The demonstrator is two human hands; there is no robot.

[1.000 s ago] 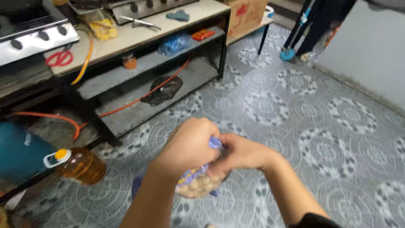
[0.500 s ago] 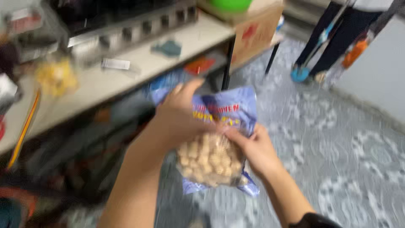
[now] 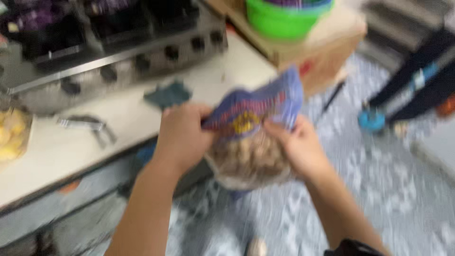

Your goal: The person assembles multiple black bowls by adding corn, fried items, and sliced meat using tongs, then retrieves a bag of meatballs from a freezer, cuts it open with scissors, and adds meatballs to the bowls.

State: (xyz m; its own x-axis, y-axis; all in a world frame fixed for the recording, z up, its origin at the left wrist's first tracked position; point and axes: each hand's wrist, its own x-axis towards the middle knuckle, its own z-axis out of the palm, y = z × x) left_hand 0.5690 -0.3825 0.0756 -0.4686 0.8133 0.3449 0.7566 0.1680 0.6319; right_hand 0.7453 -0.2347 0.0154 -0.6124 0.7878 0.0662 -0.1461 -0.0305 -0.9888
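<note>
I hold a blue and purple plastic bag [image 3: 258,111] in front of me, its clear lower part full of small round tan balls [image 3: 249,161]. My left hand [image 3: 182,137] grips the bag's left top edge. My right hand [image 3: 298,147] grips its right side. The bag hangs upright between both hands, above the patterned floor and beside the pale counter [image 3: 123,123]. The picture is blurred by motion.
A steel gas stove [image 3: 118,52] stands at the back of the counter, with a dark cloth [image 3: 167,94] and metal tongs [image 3: 87,125] in front of it. A green bowl [image 3: 284,19] sits on a cardboard box [image 3: 322,57]. A yellow-filled bag [image 3: 12,135] lies far left.
Both hands have lifted the bag from low over the floor up to counter height. The view has swung up towards the stove and counter.
</note>
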